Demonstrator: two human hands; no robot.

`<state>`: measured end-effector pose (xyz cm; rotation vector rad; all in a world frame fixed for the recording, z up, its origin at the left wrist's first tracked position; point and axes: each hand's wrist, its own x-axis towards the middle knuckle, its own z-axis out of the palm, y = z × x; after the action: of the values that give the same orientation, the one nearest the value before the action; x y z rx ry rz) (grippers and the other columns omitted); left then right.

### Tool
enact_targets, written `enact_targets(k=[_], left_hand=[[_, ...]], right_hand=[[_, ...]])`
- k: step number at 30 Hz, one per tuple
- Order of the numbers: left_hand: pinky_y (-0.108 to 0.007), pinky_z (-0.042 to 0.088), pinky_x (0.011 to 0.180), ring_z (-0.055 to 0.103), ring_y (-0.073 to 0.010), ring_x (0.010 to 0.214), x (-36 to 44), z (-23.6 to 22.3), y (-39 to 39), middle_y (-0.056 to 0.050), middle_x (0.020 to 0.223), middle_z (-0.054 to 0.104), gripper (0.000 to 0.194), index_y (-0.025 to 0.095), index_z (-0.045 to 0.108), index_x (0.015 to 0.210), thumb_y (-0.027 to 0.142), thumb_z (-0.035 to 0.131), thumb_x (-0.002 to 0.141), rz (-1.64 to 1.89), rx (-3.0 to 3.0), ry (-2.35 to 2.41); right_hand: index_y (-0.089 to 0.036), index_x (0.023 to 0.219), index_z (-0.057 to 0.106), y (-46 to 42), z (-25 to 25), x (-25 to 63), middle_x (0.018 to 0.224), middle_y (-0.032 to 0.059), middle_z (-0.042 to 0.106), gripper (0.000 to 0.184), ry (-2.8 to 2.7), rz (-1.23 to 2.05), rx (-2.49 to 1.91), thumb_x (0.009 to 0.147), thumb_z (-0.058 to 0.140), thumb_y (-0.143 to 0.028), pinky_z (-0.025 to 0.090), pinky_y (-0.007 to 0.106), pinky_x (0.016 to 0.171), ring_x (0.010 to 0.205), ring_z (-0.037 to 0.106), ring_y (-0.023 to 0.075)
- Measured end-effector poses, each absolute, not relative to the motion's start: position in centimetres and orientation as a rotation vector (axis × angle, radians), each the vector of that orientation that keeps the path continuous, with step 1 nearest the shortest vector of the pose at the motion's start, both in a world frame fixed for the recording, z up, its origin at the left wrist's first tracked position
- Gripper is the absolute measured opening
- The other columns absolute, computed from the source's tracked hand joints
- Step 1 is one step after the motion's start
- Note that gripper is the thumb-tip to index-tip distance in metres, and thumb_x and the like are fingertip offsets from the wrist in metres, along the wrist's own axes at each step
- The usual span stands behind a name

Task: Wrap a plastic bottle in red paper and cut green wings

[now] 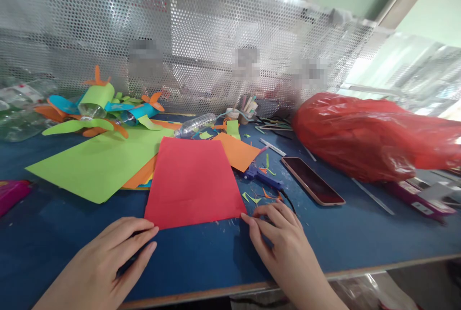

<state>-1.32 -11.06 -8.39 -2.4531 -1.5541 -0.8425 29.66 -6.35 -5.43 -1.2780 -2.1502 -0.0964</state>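
Observation:
A red sheet of paper [194, 180] lies on the blue table in front of me, a faint crease running across its lower part. At its near left corner my left hand [111, 255] rests with fingers stretched out, fingertips touching the edge and thumb apart. The near right corner sits at the thumb and forefinger of my right hand [279, 235], which are pinched together there. Under and behind the red sheet are a green sheet [97, 166] and an orange sheet [237, 151]. A blue glue gun [264, 177] with a black cord lies beside the red sheet.
A phone [312, 180] and a large red plastic bag [360, 132] are to the right. Paper-covered bottles with propeller shapes [97, 101] stand at the back left. A clear bottle [196, 125], paper scraps [252, 198] and a pen holder [248, 111] lie farther back, before a perforated metal screen [216, 36].

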Motion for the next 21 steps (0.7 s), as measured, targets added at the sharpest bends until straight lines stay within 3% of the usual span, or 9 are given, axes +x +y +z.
enact_targets(k=[13, 21], left_hand=[[-0.026, 0.057, 0.077, 0.068, -0.0171, 0.082, -2.26, -8.48, -10.75, 0.0, 0.091, 0.069, 0.022, 0.026, 0.066, 0.089, 0.04, 0.049, 0.092, -1.019, -2.387, -1.613], [-0.035, 0.054, 0.073, 0.066, -0.0215, 0.081, -1.58, -7.78, -10.3, -0.005, 0.087, 0.065, 0.027, 0.022, 0.06, 0.088, 0.043, 0.045, 0.093, -0.873, -2.389, -1.62]], right_hand=[[-0.019, 0.072, 0.068, -6.44, -5.71, 29.76, 0.082, 0.0064, 0.063, 0.03, -2.145, -0.031, -1.26, 0.093, 0.047, -0.02, 0.049, 0.035, 0.072, 0.079, 0.056, 0.0198], [-0.018, 0.074, 0.065, -6.29, -5.95, 30.08, 0.083, 0.0058, 0.063, 0.027, -2.147, 0.002, -1.307, 0.094, 0.046, -0.02, 0.049, 0.036, 0.074, 0.079, 0.056, 0.0198]])
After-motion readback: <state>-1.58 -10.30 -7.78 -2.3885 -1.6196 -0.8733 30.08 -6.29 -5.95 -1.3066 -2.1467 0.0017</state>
